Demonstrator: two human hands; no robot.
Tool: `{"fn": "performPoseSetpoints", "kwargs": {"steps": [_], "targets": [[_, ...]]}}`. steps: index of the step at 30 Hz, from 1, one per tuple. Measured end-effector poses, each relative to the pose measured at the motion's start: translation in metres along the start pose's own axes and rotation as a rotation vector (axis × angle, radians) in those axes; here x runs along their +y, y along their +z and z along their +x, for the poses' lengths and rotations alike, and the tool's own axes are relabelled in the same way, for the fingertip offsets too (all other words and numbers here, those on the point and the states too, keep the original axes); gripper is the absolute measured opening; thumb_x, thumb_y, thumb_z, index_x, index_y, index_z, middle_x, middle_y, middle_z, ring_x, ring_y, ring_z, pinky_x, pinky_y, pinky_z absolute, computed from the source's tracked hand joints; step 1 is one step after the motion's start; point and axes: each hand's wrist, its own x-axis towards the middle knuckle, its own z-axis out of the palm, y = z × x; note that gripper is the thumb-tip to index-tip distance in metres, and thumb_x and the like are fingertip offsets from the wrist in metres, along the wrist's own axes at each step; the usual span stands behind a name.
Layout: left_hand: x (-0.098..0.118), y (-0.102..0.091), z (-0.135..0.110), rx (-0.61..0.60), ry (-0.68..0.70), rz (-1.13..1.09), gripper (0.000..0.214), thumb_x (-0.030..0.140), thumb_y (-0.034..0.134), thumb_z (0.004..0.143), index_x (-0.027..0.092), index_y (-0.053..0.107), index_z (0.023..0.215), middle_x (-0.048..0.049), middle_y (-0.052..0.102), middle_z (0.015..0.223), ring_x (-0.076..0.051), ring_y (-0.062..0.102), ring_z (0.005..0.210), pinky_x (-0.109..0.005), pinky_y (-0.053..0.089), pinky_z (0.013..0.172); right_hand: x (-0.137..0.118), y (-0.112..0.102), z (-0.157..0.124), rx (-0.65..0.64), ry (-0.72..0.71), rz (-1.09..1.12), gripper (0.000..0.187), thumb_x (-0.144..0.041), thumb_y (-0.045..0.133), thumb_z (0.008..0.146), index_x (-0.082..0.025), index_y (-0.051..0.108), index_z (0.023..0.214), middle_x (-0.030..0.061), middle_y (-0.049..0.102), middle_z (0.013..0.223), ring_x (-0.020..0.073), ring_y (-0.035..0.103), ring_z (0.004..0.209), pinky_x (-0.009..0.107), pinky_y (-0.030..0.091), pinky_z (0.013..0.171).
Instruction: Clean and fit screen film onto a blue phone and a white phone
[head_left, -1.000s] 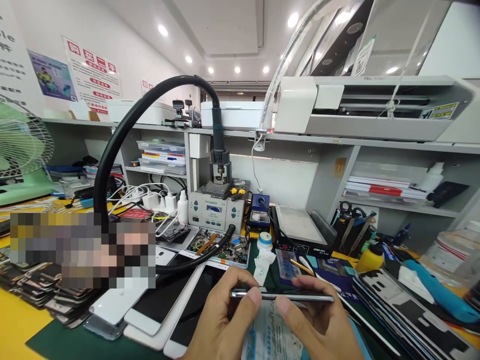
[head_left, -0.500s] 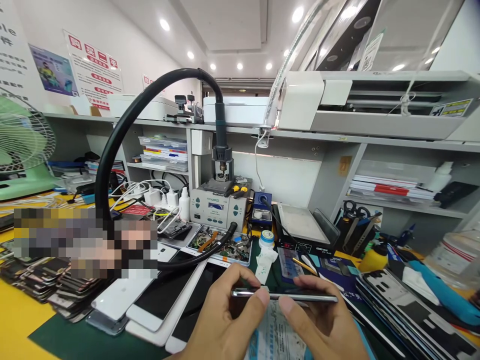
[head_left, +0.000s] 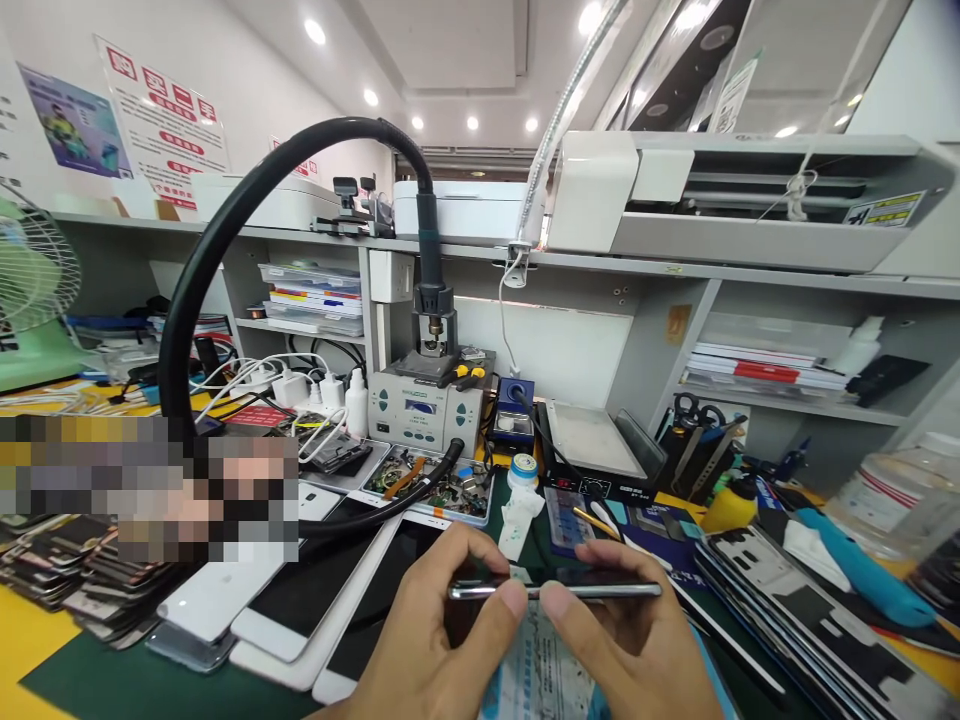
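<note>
A dark smartphone (head_left: 600,585) with a shiny metal edge is held level, its long side facing me. My left hand (head_left: 442,625) grips its left end, fingers behind and thumb on the near edge. On the other end, my right hand (head_left: 634,625) is closed around it the same way, and the two thumbs sit close together near the middle of the edge. Beneath the phone lies a blue-and-white printed packet (head_left: 536,665), partly hidden by my hands. A crumpled white tissue (head_left: 517,520) lies just beyond, next to a small white jar with a blue-rimmed lid (head_left: 523,470).
Tablets and phones (head_left: 300,600) lie to the left, below a thick black hose (head_left: 176,330). Behind stands a grey hot-air station (head_left: 424,415) with a tray of small parts (head_left: 469,490) before it. At right are stacked panels (head_left: 810,600) and a blue-handled tool (head_left: 862,570). A blurred patch covers the left.
The whole view has shifted slightly, so the surroundings appear further left and a little higher. Both hands keep their grip on the phone.
</note>
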Motion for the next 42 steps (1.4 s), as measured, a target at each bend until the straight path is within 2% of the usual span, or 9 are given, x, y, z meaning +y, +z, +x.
{"fn": "performPoseSetpoints", "kwargs": {"steps": [3, 9, 12, 17, 22, 27, 32, 37, 42], "targets": [[0.001, 0.001, -0.001, 0.007, 0.011, 0.035, 0.044, 0.064, 0.058, 0.093, 0.02, 0.06, 0.09, -0.0075, 0.061, 0.093, -0.025, 0.057, 0.09, -0.027, 0.041, 0.064, 0.003, 0.0, 0.001, 0.019, 0.002, 0.033, 0.066, -0.057, 0.086, 0.058, -0.023, 0.054, 0.105, 0.0085, 0.07, 0.103, 0.0254, 0.07, 0.074, 0.036, 0.059, 0.065], [-0.005, 0.0, -0.003, 0.01, 0.095, 0.108, 0.041, 0.062, 0.053, 0.097, 0.021, 0.061, 0.094, -0.0067, 0.065, 0.096, -0.025, 0.059, 0.095, -0.029, 0.044, 0.074, 0.008, 0.0, 0.004, 0.032, 0.008, 0.039, 0.065, -0.051, 0.088, 0.057, -0.023, 0.056, 0.106, 0.0096, 0.069, 0.11, 0.026, 0.069, 0.079, 0.034, 0.059, 0.066], [-0.006, 0.002, -0.004, 0.015, 0.065, 0.084, 0.04, 0.061, 0.056, 0.096, 0.021, 0.061, 0.093, -0.0061, 0.065, 0.096, -0.024, 0.059, 0.091, -0.027, 0.045, 0.07, 0.01, 0.001, 0.004, 0.04, 0.004, 0.051, 0.063, -0.049, 0.088, 0.058, -0.025, 0.054, 0.106, 0.0075, 0.07, 0.106, 0.0254, 0.069, 0.078, 0.034, 0.059, 0.066], [-0.003, -0.001, 0.0, 0.021, -0.012, 0.045, 0.043, 0.064, 0.06, 0.092, 0.021, 0.063, 0.094, -0.0036, 0.061, 0.089, -0.018, 0.054, 0.073, -0.024, 0.04, 0.057, 0.004, -0.003, 0.003, -0.026, 0.002, 0.117, 0.059, -0.055, 0.086, 0.063, -0.024, 0.057, 0.104, 0.0026, 0.072, 0.087, 0.0234, 0.067, 0.072, 0.031, 0.055, 0.064], [-0.004, -0.013, 0.008, 0.007, -0.11, -0.022, 0.044, 0.065, 0.059, 0.092, 0.021, 0.063, 0.097, -0.0002, 0.056, 0.079, -0.016, 0.049, 0.065, -0.022, 0.038, 0.054, -0.01, -0.012, 0.008, -0.225, 0.035, 0.064, 0.037, -0.059, 0.081, 0.072, -0.024, 0.071, 0.076, -0.002, 0.062, 0.062, 0.0213, 0.061, 0.065, 0.027, 0.047, 0.06], [-0.008, -0.013, 0.011, 0.01, 0.042, -0.037, 0.043, 0.06, 0.056, 0.097, 0.018, 0.065, 0.089, -0.0028, 0.058, 0.091, -0.011, 0.043, 0.056, -0.02, 0.035, 0.045, -0.011, -0.013, 0.013, -0.262, -0.066, 0.051, 0.04, -0.061, 0.079, 0.076, -0.022, 0.077, 0.066, 0.003, 0.07, 0.081, 0.0218, 0.06, 0.065, 0.03, 0.048, 0.059], [-0.029, -0.017, 0.02, 0.027, 0.018, -0.031, 0.054, 0.067, 0.049, 0.097, 0.018, 0.067, 0.083, -0.0029, 0.059, 0.087, -0.011, 0.047, 0.053, -0.018, 0.035, 0.038, -0.006, -0.01, 0.008, -0.298, -0.114, 0.065, 0.047, -0.066, 0.074, 0.079, -0.021, 0.085, 0.072, 0.0071, 0.075, 0.089, 0.0266, 0.065, 0.083, 0.03, 0.05, 0.07], [-0.049, -0.024, 0.029, -0.002, -0.005, -0.055, 0.065, 0.074, 0.038, 0.095, 0.018, 0.066, 0.077, -0.0013, 0.056, 0.073, -0.01, 0.044, 0.04, -0.018, 0.027, 0.03, -0.005, -0.008, -0.005, -0.289, -0.109, 0.069, 0.051, -0.07, 0.073, 0.078, -0.02, 0.083, 0.074, 0.0069, 0.075, 0.082, 0.0226, 0.063, 0.07, 0.031, 0.047, 0.067], [-0.043, -0.028, 0.03, -0.061, 0.004, -0.012, 0.064, 0.072, 0.039, 0.096, 0.018, 0.068, 0.076, -0.0014, 0.056, 0.064, -0.013, 0.047, 0.045, -0.021, 0.036, 0.039, -0.008, -0.009, -0.004, -0.243, -0.022, 0.057, 0.057, -0.066, 0.072, 0.081, -0.021, 0.064, 0.047, 0.0068, 0.071, 0.076, 0.0279, 0.068, 0.085, 0.031, 0.045, 0.076]]}}
